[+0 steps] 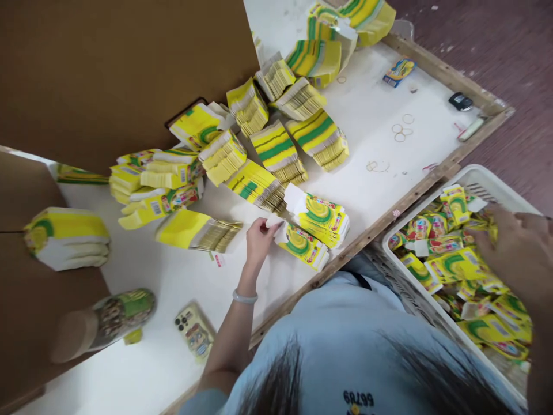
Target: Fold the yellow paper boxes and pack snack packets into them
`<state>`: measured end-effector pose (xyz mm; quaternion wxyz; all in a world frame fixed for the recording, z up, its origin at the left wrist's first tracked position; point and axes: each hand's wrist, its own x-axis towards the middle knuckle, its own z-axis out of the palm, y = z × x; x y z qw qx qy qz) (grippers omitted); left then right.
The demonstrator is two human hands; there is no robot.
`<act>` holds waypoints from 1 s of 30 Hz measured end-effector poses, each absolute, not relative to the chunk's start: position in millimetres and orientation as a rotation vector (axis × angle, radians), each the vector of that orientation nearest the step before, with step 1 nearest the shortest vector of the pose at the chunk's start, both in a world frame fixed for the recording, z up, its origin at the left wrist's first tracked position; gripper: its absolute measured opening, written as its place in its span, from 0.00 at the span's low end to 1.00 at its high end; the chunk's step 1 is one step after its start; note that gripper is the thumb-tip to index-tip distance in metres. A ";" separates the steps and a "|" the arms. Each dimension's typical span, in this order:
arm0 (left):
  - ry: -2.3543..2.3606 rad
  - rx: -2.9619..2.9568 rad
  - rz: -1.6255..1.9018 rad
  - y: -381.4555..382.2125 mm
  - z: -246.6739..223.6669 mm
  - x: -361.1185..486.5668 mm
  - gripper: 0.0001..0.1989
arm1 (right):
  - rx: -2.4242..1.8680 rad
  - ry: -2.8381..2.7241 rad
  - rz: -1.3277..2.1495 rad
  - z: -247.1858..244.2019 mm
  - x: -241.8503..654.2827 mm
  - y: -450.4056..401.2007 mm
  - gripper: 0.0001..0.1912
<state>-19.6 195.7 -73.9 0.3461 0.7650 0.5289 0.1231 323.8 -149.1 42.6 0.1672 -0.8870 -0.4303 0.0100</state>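
Observation:
My left hand (260, 237) pinches the white flap of a yellow-green carton (302, 246) that lies near the table's front edge. Right behind that carton is a small stack of like cartons (323, 216). My right hand (505, 245), smeared by motion, is over the basket (477, 173) on the right, which is full of yellow cartons (458, 265); whether its fingers hold anything is hard to make out. Bundles of flat folded cartons (279, 150) stand in rows beyond my left hand. Another flat bundle (199, 230) lies to the left of it.
On the white table (363, 127) lie rubber bands (401, 132), a blue box (400, 72) and a black object (461, 101). A phone (195, 331) and a jar (125, 314) are at the lower left. Brown cardboard (121, 63) rises behind the bundles.

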 end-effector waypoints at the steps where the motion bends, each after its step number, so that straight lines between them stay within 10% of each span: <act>1: 1.323 2.046 0.273 198.1 -73.2 -20.0 0.13 | -2.593 -1.205 -0.047 45.3 317.1 -143.1 0.22; 18: 0.939 1.777 0.872 115.0 19.0 -11.3 0.21 | -1.559 -1.560 0.320 -4.2 141.9 40.2 0.21; 23: 0.422 1.820 0.683 92.1 -12.1 8.3 0.43 | -1.586 -1.278 0.209 3.3 146.6 26.4 0.21; 30: 0.651 1.681 0.773 66.5 -35.7 27.4 0.28 | -1.746 -1.069 0.132 -14.3 147.7 20.9 0.20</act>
